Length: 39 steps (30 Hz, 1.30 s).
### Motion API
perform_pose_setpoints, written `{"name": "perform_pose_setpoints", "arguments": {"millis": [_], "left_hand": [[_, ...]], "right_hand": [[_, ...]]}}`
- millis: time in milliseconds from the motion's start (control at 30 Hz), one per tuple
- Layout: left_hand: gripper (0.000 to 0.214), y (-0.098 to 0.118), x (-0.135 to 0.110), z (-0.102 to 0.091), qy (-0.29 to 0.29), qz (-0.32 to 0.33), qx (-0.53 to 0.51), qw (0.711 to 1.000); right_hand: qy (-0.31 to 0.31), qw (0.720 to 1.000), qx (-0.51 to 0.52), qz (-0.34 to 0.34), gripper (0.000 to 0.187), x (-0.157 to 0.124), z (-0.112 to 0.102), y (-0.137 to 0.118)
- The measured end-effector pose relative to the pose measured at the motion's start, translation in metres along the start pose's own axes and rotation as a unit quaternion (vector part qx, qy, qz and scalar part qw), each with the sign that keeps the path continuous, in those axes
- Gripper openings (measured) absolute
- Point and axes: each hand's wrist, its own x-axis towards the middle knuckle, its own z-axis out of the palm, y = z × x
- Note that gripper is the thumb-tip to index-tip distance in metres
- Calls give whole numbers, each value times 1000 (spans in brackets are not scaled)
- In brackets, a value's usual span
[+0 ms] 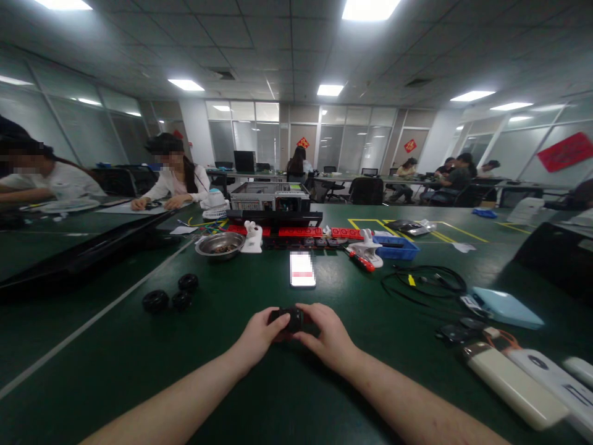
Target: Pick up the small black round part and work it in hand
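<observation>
Both my hands meet over the dark green table [115, 371], close in front of me. My left hand [257, 337] and my right hand [324, 337] each pinch a small black round part [291, 318] between thumb and fingers, holding it just above the tabletop. To the left of my hands lie three similar black round parts [171, 295] in a loose group. A phone [302, 269] lies flat, screen up, just beyond my hands.
Farther back are a metal bowl [220, 245], a red rack [301, 233], an open computer case [269, 196], a blue tray [398, 248] and a red-handled tool [362, 261]. Black cables [424, 281], a light blue box [504, 307] and white power banks [514, 383] lie at right. People sit at the left and far desks.
</observation>
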Motion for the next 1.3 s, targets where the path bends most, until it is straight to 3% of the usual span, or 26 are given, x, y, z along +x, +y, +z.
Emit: {"name": "perform_pose_setpoints", "arguments": {"millis": [133, 267, 400, 600, 700, 833, 1000, 1167, 1300], "left_hand": [[34, 6, -6, -1, 39, 98, 100, 989], [42, 7, -12, -1, 45, 163, 217, 961], [44, 4, -12, -2, 35, 196, 254, 946], [46, 7, -12, -1, 19, 130, 185, 974], [40, 8, -8, 2, -3, 47, 70, 996], [40, 5, -4, 6, -16, -57, -18, 998], [38, 6, -7, 3, 14, 34, 52, 998], [44, 9, -14, 0, 36, 151, 222, 963], [48, 5, -14, -1, 31, 167, 252, 953]], "right_hand": [[2, 999, 36, 26, 60, -2, 4, 6], [19, 998, 40, 45, 35, 0, 5, 11], [-2, 999, -9, 49, 40, 3, 5, 10], [0, 998, 33, 58, 19, 3, 4, 6], [20, 998, 38, 36, 31, 0, 1, 3], [22, 1000, 11, 3, 39, -3, 0, -2], [26, 999, 12, 16, 42, -3, 0, -2], [24, 997, 42, 60, 26, 2, 4, 8], [-4, 997, 54, 50, 37, 5, 5, 12]]}}
